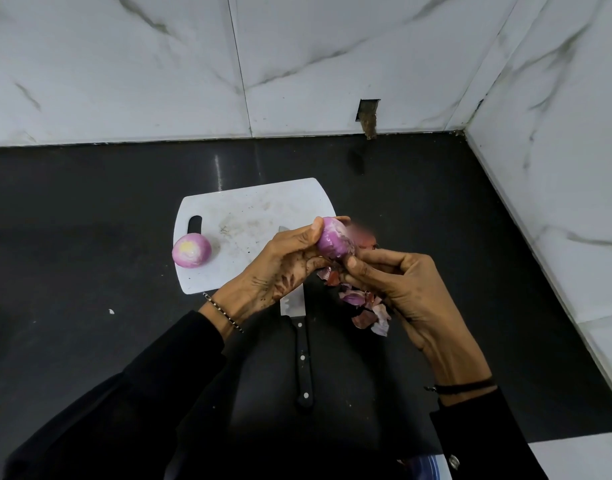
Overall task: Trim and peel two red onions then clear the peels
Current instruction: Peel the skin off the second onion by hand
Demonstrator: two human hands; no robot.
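Head view: your left hand (283, 261) has its grip closed around the second red onion (334, 241), held in the air above the near right corner of the cutting board (249, 216). Your right hand (398, 289) pinches its lower right end, apparently on loose skin. The onion's long axis runs from upper left to lower right, so pull away rightward. The peeled onion (192, 250) sits on the board's left edge; the peels (366, 306) lie just off its near right corner, the knife (299, 327) beside them on the surface (89, 237).

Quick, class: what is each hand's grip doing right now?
Left hand: closed on the onion.
Right hand: fingers pinching at that onion's lower side.
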